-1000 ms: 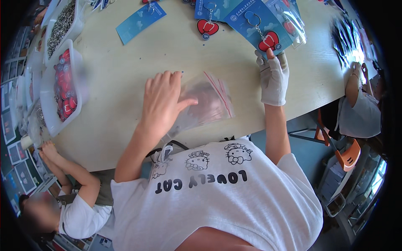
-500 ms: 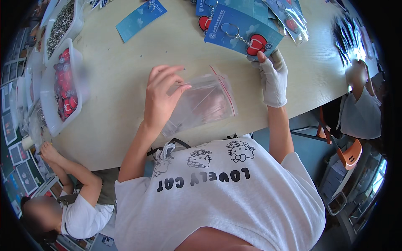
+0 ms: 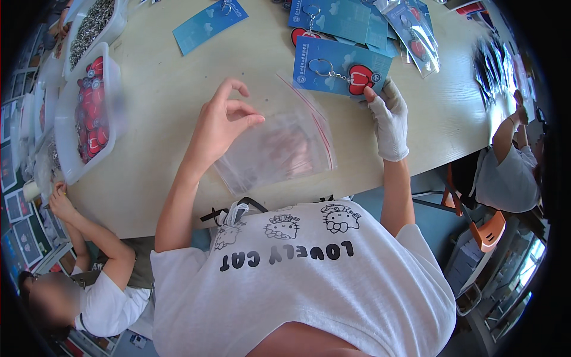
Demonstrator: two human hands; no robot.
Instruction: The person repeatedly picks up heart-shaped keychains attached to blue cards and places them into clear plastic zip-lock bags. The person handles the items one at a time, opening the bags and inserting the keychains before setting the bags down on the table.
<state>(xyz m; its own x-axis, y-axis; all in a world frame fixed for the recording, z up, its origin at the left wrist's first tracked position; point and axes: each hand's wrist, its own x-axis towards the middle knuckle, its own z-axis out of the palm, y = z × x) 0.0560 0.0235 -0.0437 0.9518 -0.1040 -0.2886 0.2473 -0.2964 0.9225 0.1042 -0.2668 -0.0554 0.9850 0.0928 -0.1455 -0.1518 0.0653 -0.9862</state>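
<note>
My right hand (image 3: 389,122), in a white glove with a bare thumb tip, pinches the lower right edge of a blue card (image 3: 330,50). On that card sits a keychain with a metal ring and a red heart-like charm (image 3: 360,78). My bare left hand (image 3: 223,122) has thumb and a finger pressed together at the edge of a clear plastic zip bag (image 3: 297,149) with a red seal line. More clear bags seem to lie under it; how many layers I cannot tell. The bags rest on the table just in front of me.
More blue cards (image 3: 342,21) with keychains lie at the far side, some bagged (image 3: 416,44). A lone card (image 3: 208,27) lies far left. Left stand white bins of red charms (image 3: 94,113) and metal rings (image 3: 90,33). Co-workers sit at left (image 3: 113,303) and right (image 3: 505,178).
My left hand has shifted slightly left and up, and the top bag's seal end has moved up-left with it. The card in my right hand has turned more level.
</note>
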